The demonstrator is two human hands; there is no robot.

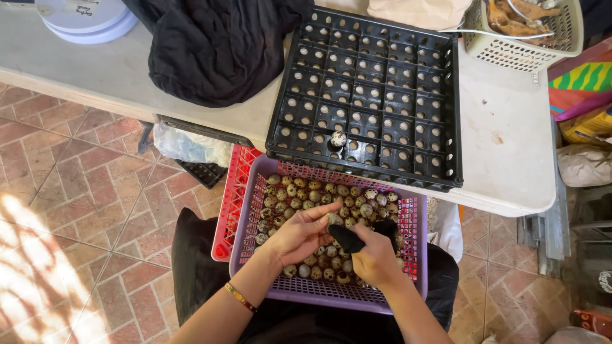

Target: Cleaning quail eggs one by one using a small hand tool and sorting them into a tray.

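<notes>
A purple plastic basket [319,290] rests on my lap, holding several small speckled quail eggs [306,194]. My left hand [299,236] hovers over the eggs with its fingers curled around one egg at the fingertips. My right hand [373,258] grips a black cloth [354,237] and presses it against that egg. On the table ahead lies a black plastic egg tray [370,95] with many square cells. One speckled egg [338,138] sits in a cell near the tray's front edge.
A red basket [231,204] lies under the purple one. A black garment [217,44] is heaped on the white table [510,140]. A beige basket [523,38] stands at the back right, a white round lid [83,19] at the back left. Brick floor lies to the left.
</notes>
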